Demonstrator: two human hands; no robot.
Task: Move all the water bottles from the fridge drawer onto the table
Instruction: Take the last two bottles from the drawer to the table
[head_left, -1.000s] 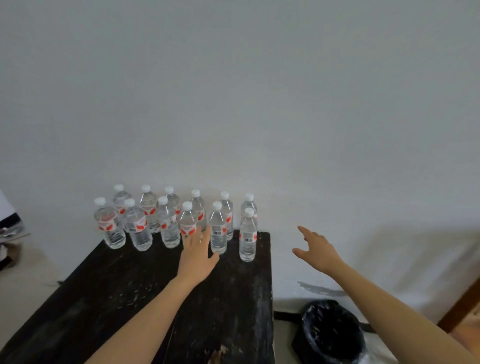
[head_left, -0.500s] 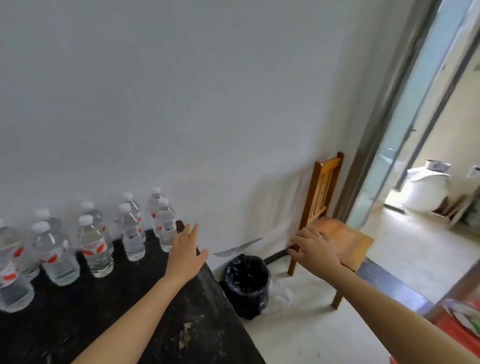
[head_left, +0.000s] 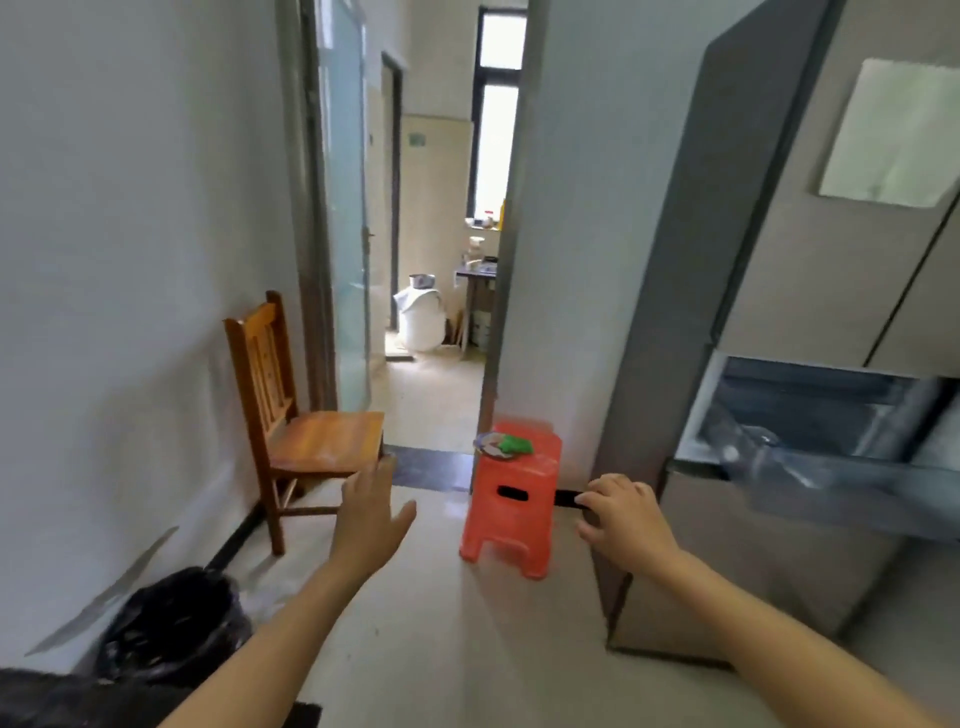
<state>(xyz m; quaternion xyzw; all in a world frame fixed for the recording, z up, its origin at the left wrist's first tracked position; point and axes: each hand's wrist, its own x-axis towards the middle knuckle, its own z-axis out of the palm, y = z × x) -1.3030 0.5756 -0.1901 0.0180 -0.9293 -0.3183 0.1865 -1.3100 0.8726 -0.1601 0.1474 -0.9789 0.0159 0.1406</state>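
Fridge drawer (head_left: 862, 486): pulled open, blurred clear bottles (head_left: 750, 449) inside.
Left hand (head_left: 371, 514): fingers straight, empty.
Right hand (head_left: 626, 519): fingers loosely curled, empty.
Bin (head_left: 171, 623): black-bagged, contents unclear.

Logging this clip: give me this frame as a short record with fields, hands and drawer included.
left hand: open, empty, raised ahead
right hand: loosely curled, empty, nearer the fridge
fridge drawer: pulled out; contents blurred
table: only a dark corner shows, lower left
nearby: red stool, wooden chair, black bin bag
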